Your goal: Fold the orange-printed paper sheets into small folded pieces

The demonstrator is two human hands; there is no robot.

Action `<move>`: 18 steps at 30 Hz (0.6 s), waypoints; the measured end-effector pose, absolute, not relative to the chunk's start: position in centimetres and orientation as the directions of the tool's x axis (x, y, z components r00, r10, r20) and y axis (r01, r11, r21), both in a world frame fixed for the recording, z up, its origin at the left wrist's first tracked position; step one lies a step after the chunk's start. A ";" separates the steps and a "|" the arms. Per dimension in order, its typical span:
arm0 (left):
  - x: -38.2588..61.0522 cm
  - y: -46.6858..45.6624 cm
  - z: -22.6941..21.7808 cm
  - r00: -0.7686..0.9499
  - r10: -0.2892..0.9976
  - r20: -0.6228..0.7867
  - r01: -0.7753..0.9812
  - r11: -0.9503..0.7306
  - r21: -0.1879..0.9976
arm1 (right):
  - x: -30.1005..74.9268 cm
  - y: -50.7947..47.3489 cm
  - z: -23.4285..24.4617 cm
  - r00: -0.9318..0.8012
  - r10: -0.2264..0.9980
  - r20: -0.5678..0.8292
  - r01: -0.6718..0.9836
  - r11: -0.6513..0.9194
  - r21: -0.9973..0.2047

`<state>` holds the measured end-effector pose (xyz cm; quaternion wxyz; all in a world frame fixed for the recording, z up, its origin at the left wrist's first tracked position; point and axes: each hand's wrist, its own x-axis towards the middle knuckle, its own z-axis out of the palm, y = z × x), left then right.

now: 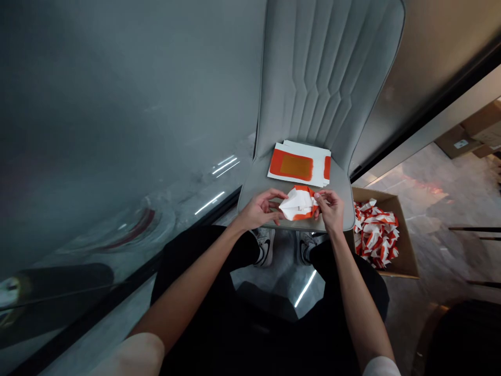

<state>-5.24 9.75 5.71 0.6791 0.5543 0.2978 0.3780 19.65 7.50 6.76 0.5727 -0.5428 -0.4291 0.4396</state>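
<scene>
Both my hands hold a partly folded white and orange paper piece [299, 203] over the front edge of a grey chair seat [254, 183]. My left hand [260, 209] pinches its left pointed end with curled fingers. My right hand [330, 207] grips its right side, fingers closed on the orange edge. Just beyond it on the seat lies a small stack of flat white and orange sheets [299, 164].
A cardboard box [403, 245] on the floor to the right holds several folded white and orange pieces [376, 232]. The chair's padded backrest [324, 73] rises ahead. A glass wall [117, 130] runs along the left. More cardboard boxes [469, 133] stand far right.
</scene>
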 end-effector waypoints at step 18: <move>-4.8 10.7 5.5 0.234 0.970 -0.073 -0.139 0.108 0.984 | 20.6 7.0 6.8 -0.024 1.000 0.016 -0.104 0.014 -0.995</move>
